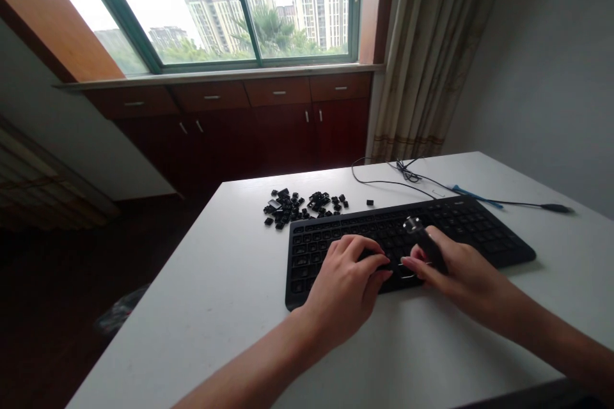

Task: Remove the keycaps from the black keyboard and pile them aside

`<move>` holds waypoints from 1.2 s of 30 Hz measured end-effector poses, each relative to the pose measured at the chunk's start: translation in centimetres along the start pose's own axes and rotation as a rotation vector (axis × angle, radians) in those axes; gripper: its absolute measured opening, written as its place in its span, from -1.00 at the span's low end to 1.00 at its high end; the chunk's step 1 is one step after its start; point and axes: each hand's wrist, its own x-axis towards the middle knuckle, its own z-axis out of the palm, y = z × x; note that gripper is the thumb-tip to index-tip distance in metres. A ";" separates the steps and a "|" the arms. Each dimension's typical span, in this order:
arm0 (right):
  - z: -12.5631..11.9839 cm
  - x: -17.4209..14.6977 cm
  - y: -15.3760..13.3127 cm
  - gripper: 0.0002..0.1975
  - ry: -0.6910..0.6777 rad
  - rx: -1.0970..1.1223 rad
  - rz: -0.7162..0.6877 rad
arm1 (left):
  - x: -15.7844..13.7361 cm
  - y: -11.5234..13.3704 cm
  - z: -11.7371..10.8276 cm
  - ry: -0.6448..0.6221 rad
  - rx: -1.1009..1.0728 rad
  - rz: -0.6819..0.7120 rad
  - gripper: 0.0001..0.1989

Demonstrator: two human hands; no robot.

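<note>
A black keyboard (300, 300) lies at a slant on the white table, with bare key sockets at its left part. My left hand (348, 278) rests over its left-middle keys, fingers curled and thumb close to the index fingertip; whatever sits between them is hidden. In my right hand (455, 265) is a black-handled keycap puller (432, 249), held tilted above the keyboard's middle. Its metal end points up and away, while thin wire shows below beside my thumb. Beyond the keyboard's left end is a loose pile of black keycaps (288, 208), with a single keycap (369, 202) apart to the right.
A blue pry tool (472, 195) lies behind the keyboard's right side. Near it a black cable (407, 172) runs in a tangled bundle at the table's (201, 294) far edge. Cabinets (278, 134) and a window stand beyond.
</note>
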 end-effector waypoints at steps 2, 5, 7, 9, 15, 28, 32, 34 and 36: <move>-0.2 0.0 -0.5 -0.70 -0.031 -0.111 0.021 | 0.0 -0.1 0.1 0.003 -0.001 0.002 -0.84; -0.3 0.3 -1.1 -0.72 -0.078 -0.112 0.035 | 0.0 -0.2 0.1 0.006 0.004 0.006 -0.84; -0.2 0.6 -1.5 -0.74 -0.092 -0.103 0.014 | 0.0 -0.2 0.2 0.005 0.008 0.009 -0.84; -0.2 0.9 -1.8 -0.76 -0.080 -0.127 -0.006 | 0.0 -0.2 0.1 0.002 0.011 0.010 -0.84; -0.9 1.8 -2.0 -0.80 -0.142 -0.068 -0.029 | 0.1 -0.2 0.0 0.001 0.017 0.014 -0.85; -0.3 1.7 -0.3 -0.67 -0.133 0.262 0.030 | 0.0 0.1 -0.1 -0.003 0.005 0.014 -0.84; -0.2 1.7 -0.1 -0.62 -0.126 0.312 0.039 | 0.1 -0.1 0.0 -0.013 0.001 -0.006 -0.84; -0.5 1.7 -0.4 -0.64 -0.149 0.284 0.032 | 0.1 -0.2 0.0 -0.020 0.011 -0.011 -0.81; -1.0 1.7 -0.9 -0.68 -0.205 0.211 -0.001 | 0.1 -0.3 0.0 -0.033 0.029 -0.001 -0.79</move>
